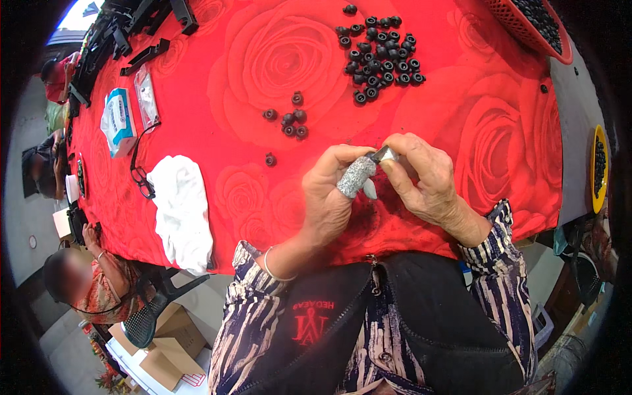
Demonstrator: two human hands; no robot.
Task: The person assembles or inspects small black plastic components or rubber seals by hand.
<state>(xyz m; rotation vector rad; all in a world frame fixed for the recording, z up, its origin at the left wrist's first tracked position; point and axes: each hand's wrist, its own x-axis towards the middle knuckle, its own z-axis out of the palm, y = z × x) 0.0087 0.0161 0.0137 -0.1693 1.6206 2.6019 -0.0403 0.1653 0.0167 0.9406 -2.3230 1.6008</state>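
Observation:
My left hand (332, 194) is closed in a pinch over the red tablecloth, with a grey speckled finger sleeve (357, 176) on one finger. A small black part (378, 154) shows at its thumb and fingertip, mostly covered. My right hand (424, 174) meets it from the right, thumb and forefinger pinching a small silvery blade-like piece (389, 155) against the black part. Beyond my hands lie several small round black parts with hollow ends: a large pile (382, 59) farther off, a smaller group (288, 120) to the left, and one single part (270, 159) nearer.
A white cloth (179, 210), glasses (143, 182) and a tissue pack (118, 123) lie at left. Long black pieces (125, 33) are heaped far left. A red basket (526, 29) and a yellow basket (599, 168) hold black parts at right. Another person (99, 283) sits at the left edge.

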